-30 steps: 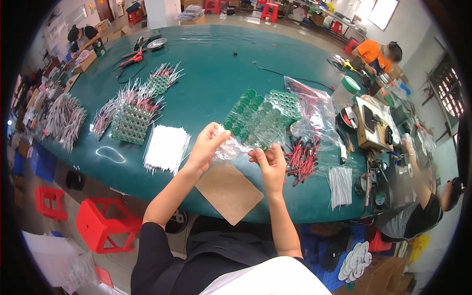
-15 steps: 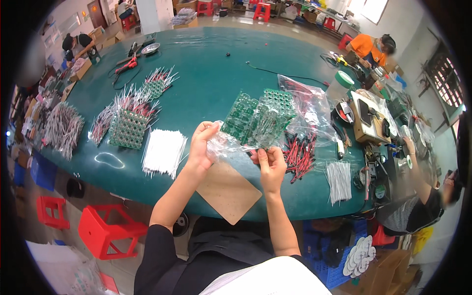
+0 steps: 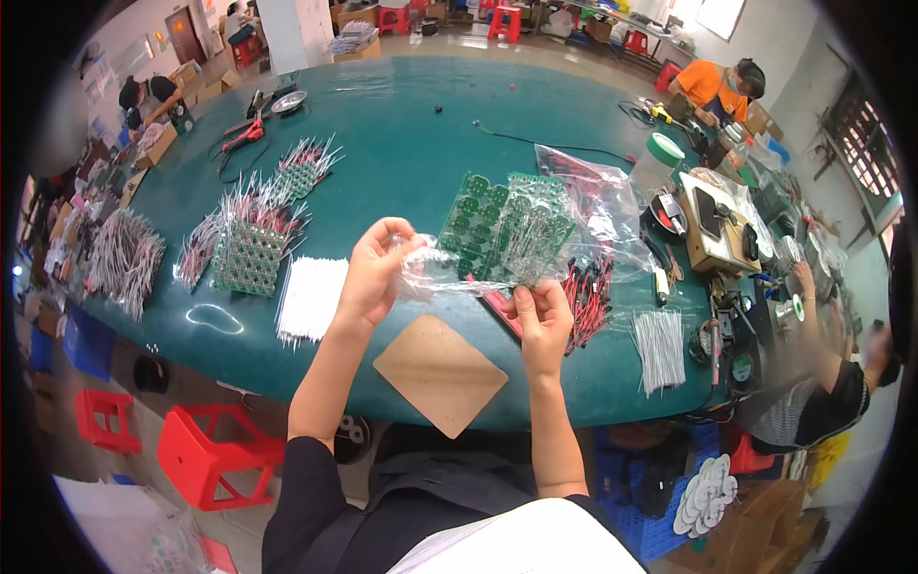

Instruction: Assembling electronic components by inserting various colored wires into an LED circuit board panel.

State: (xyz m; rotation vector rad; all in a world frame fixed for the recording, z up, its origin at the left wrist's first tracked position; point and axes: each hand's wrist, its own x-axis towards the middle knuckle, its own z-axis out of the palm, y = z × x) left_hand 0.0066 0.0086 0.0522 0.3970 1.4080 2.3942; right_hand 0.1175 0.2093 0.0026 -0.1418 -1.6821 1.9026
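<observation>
A clear plastic bag [image 3: 417,272] is stretched between my hands above the near middle of the green table. Its crumpled end is pinched in my left hand [image 3: 375,268], and the lower edge is gripped between the thumb and fingers of my right hand [image 3: 541,320]. Green circuit board panels [image 3: 475,225] show at the bag's far side, partly under shiny film; whether all lie inside it I cannot tell. Under and beside my right hand are red and black wires [image 3: 585,301]. A tan board [image 3: 440,375] with rounded corners lies below my hands at the table's edge.
White wires [image 3: 314,297] lie left of my hands, beside circuit boards with wires attached [image 3: 251,253]. Grey-white wires [image 3: 659,349] lie at right, near a wooden box [image 3: 710,251] with a phone. Another clear bag [image 3: 602,215] lies beyond my right hand. Co-workers sit around the table.
My left hand has moved slightly left and up, drawing the bag's end out further. My right hand has shifted a little right. The circuit board panels have tilted more upright.
</observation>
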